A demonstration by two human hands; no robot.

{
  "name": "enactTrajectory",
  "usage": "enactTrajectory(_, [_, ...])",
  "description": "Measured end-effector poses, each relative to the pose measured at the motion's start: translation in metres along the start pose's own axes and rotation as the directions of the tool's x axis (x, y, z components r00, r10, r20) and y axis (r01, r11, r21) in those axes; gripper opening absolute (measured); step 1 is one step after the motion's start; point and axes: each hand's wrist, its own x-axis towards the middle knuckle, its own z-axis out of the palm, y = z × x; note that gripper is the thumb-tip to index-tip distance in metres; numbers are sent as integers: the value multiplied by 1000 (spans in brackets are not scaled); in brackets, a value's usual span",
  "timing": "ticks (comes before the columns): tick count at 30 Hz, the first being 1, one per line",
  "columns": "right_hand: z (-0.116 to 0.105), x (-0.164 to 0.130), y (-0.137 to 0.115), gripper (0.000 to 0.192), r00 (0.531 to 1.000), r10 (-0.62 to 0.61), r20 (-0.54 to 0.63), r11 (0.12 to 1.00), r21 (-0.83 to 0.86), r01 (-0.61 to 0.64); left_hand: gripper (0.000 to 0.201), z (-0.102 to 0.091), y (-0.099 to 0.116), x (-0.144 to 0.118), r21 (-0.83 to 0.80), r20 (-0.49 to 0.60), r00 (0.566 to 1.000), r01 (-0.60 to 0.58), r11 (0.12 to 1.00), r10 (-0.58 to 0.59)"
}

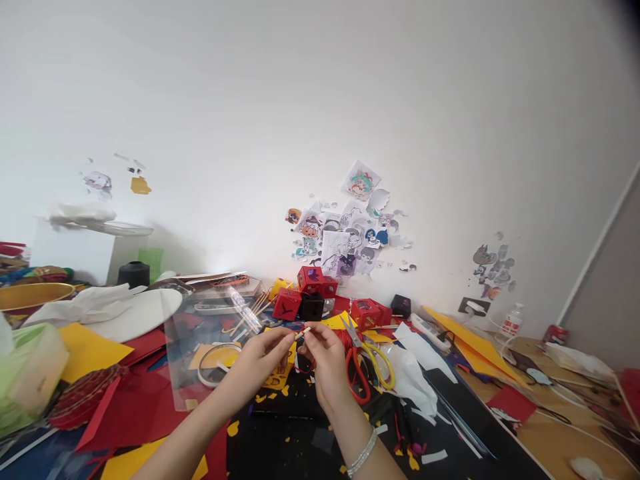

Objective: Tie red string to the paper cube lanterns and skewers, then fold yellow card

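Between my two hands, raised over the black work surface, is a short, pale wooden stick. My left hand pinches its left end between thumb and fingers. The fingers of my right hand close on the other end, and a bracelet circles that wrist. Dark red cord hangs just below the fingertips, partly hidden. Beside my right hand lie scissors with red and yellow handles, next to a bundle of red cord. Cut yellow paper lies beneath my hands.
Red decorated cubes and a black cube stack against the wall. A roll of tape lies left, near red paper. On the right are crumpled white tissue, a dark phone-like slab and a bottle.
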Motion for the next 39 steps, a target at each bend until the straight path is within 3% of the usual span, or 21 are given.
enactTrajectory(12, [3,-2,1,28,998,29,59,999,-41,-26,31,1,-2,0,-27,-175,982,69,997,-73])
enactTrajectory(29, [2,-2,3,27,981,119,155,991,-84,-107,35,3,-11,2,-100,-160,982,83,991,-99])
enactTrajectory(39, [0,1,7,25,958,114,262,978,-199,-62,32,1,-12,4,-150,-176,976,98,984,-124])
